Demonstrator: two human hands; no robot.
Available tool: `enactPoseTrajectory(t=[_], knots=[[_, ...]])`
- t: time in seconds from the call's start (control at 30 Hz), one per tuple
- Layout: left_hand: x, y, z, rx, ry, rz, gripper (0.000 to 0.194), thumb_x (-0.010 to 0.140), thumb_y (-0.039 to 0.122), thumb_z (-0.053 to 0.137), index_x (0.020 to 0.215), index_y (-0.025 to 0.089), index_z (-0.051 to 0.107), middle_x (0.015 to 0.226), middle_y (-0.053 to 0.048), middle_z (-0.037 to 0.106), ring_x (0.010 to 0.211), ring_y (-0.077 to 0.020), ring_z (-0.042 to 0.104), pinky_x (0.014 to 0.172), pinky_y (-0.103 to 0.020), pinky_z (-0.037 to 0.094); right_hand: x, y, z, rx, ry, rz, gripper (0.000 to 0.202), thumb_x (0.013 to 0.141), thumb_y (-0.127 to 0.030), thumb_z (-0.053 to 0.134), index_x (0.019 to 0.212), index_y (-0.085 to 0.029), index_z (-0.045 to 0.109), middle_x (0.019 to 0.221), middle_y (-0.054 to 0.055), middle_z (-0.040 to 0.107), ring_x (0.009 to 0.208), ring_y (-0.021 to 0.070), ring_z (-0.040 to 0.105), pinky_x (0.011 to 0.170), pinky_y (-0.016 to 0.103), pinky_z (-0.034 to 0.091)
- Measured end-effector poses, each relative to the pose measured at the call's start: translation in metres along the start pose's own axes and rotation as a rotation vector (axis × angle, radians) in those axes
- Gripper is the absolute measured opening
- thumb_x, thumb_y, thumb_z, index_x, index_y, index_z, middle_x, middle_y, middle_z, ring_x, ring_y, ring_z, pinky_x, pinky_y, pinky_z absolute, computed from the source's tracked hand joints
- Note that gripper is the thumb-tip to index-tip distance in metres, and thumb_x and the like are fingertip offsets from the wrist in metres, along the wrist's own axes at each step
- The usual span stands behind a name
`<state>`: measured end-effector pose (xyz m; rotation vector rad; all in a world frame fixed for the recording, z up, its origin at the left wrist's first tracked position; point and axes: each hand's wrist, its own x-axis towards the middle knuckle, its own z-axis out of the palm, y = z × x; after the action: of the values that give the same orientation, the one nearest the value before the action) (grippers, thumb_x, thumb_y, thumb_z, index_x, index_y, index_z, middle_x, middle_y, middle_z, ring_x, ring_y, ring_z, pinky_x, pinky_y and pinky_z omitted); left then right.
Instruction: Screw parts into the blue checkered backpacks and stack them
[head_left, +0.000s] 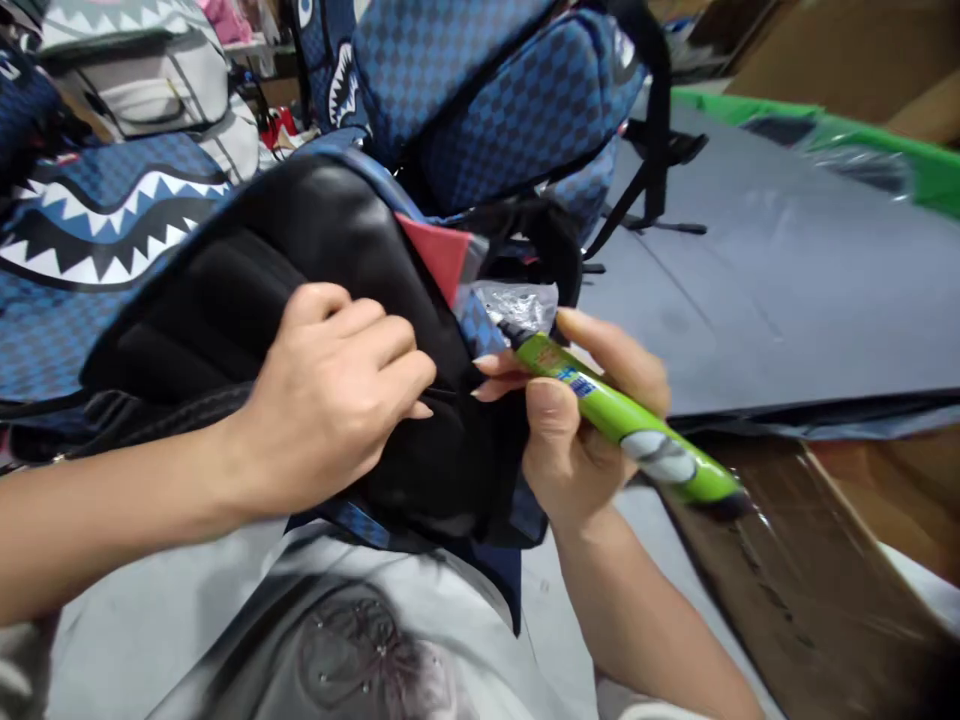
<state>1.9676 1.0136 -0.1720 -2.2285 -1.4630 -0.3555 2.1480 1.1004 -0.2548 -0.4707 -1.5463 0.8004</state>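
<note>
A black-backed bag (330, 230) with blue checkered edges lies tilted across my lap. My left hand (337, 390) is closed on the black panel, its fingers curled against the material. In my right hand (592, 410) is a green lighter-like tube (637, 430) with a black tip, pointing up and left, held between thumb and fingers. A clear plastic piece (525, 303) and a red flap (439, 255) stand at the bag's edge, just beyond the tip. Whether the tip touches the bag I cannot tell.
Blue checkered backpacks (495, 110) with black straps lie beyond the bag. A shark-mouth bag (105, 225) is at the left, below a grey bag (142, 85). At the right are a grey table surface (810, 280) with green edging and a brown carton (817, 560).
</note>
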Motion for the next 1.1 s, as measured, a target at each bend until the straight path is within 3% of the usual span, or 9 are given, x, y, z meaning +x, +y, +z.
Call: enactPoseTrajectory(t=[0.1,0.27,0.37,0.47,0.6,0.7,0.87,1.0,1.1], knots=[[-0.018,0.015,-0.017,-0.079,0.065,-0.141,0.024,0.097,0.04,0.054,0.091,0.021,0.066,0.083,-0.003,0.067,0.08,-0.0196,0.061,0.083,-0.043,0.042,0.009,-0.022,-0.001,-0.141,-0.181,-0.155,0.028,0.096,-0.043,0.059,0.12,-0.032,0.065,0.11,0.004,0.074,0.086,0.0228,0.074,0.073,0.04,0.063],[-0.045,0.007,0.038,-0.314,-0.12,-0.131,0.014,0.091,0.028,0.066,0.101,0.02,0.069,0.093,-0.001,0.073,0.086,-0.0163,0.067,0.074,-0.029,0.05,-0.01,0.031,0.0,-0.249,-0.457,-0.308,0.024,0.093,-0.028,0.062,0.116,-0.027,0.069,0.098,0.004,0.078,0.085,0.0198,0.072,0.079,0.037,0.061],[-0.047,-0.016,0.062,-0.286,-0.016,-0.088,0.017,0.095,0.019,0.057,0.108,0.019,0.069,0.105,-0.004,0.073,0.098,-0.0171,0.066,0.086,-0.03,0.051,-0.027,0.066,0.003,-0.259,-0.416,-0.259,0.03,0.092,-0.019,0.062,0.12,-0.026,0.068,0.102,0.006,0.076,0.091,0.0202,0.069,0.08,0.038,0.06],[-0.036,-0.037,0.065,-0.114,0.108,-0.217,0.034,0.091,0.021,0.063,0.125,0.017,0.062,0.132,-0.013,0.062,0.124,-0.0279,0.053,0.103,-0.044,0.045,-0.032,0.077,0.009,-0.257,-0.374,-0.321,0.043,0.087,-0.013,0.063,0.127,-0.028,0.064,0.108,0.007,0.074,0.095,0.0217,0.067,0.081,0.039,0.058],[-0.007,-0.054,0.073,-0.175,-0.246,-0.217,0.079,0.082,0.033,0.077,0.148,0.016,0.04,0.142,-0.017,0.055,0.132,-0.032,0.047,0.108,-0.049,0.038,-0.033,0.07,0.028,-0.301,-0.38,-0.395,0.046,0.086,-0.014,0.063,0.129,-0.028,0.061,0.107,0.007,0.075,0.094,0.0231,0.069,0.084,0.042,0.055],[0.009,-0.059,0.093,-0.133,-0.448,-0.247,0.084,0.08,0.038,0.078,0.151,0.018,0.037,0.131,-0.015,0.063,0.121,-0.0328,0.056,0.099,-0.046,0.043,-0.045,0.064,0.041,-0.306,-0.407,-0.336,0.037,0.087,-0.015,0.061,0.122,-0.025,0.062,0.096,0.006,0.074,0.083,0.0217,0.069,0.08,0.041,0.052],[0.014,-0.063,0.124,-0.089,-0.446,-0.21,0.08,0.081,0.041,0.076,0.148,0.015,0.04,0.121,-0.014,0.067,0.112,-0.0314,0.06,0.09,-0.039,0.045,-0.061,0.062,0.031,-0.3,-0.476,-0.271,0.035,0.087,-0.017,0.06,0.121,-0.023,0.062,0.096,0.008,0.071,0.086,0.0237,0.069,0.083,0.045,0.054],[0.006,-0.058,0.12,-0.076,-0.357,-0.108,0.106,0.08,0.052,0.074,0.158,0.011,0.015,0.138,-0.018,0.056,0.128,-0.0347,0.05,0.108,-0.05,0.036,-0.053,0.067,0.013,-0.229,-0.534,-0.181,0.035,0.092,-0.032,0.058,0.126,-0.023,0.06,0.106,0.01,0.073,0.1,0.0269,0.069,0.089,0.046,0.055],[0.004,-0.048,0.113,-0.04,-0.308,-0.083,0.126,0.068,0.059,0.082,0.158,0.012,0.008,0.153,-0.022,0.039,0.142,-0.0393,0.034,0.117,-0.064,0.019,-0.05,0.068,0.01,-0.174,-0.422,0.0,0.041,0.094,-0.033,0.055,0.134,-0.023,0.052,0.1,0.008,0.075,0.093,0.024,0.073,0.08,0.039,0.058]])
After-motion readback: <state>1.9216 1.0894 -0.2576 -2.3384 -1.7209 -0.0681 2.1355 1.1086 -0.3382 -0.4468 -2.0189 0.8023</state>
